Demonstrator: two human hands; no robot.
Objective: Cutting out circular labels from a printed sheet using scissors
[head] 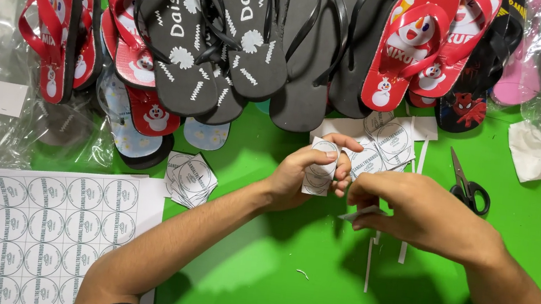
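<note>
Head view: cut sticker squares (318,171) are gripped by the left hand (302,176), a strip (362,214) pinched by the right hand (414,211), while the sticker sheet (34,226) lies uncut.

Left hand (302,176) pinches a sticker strip (318,171); right hand (414,211) holds a paper scrap (360,214) over the green table (269,275).

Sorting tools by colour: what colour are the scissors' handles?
Black. The scissors lie on the green table, seen in the head view.
</note>
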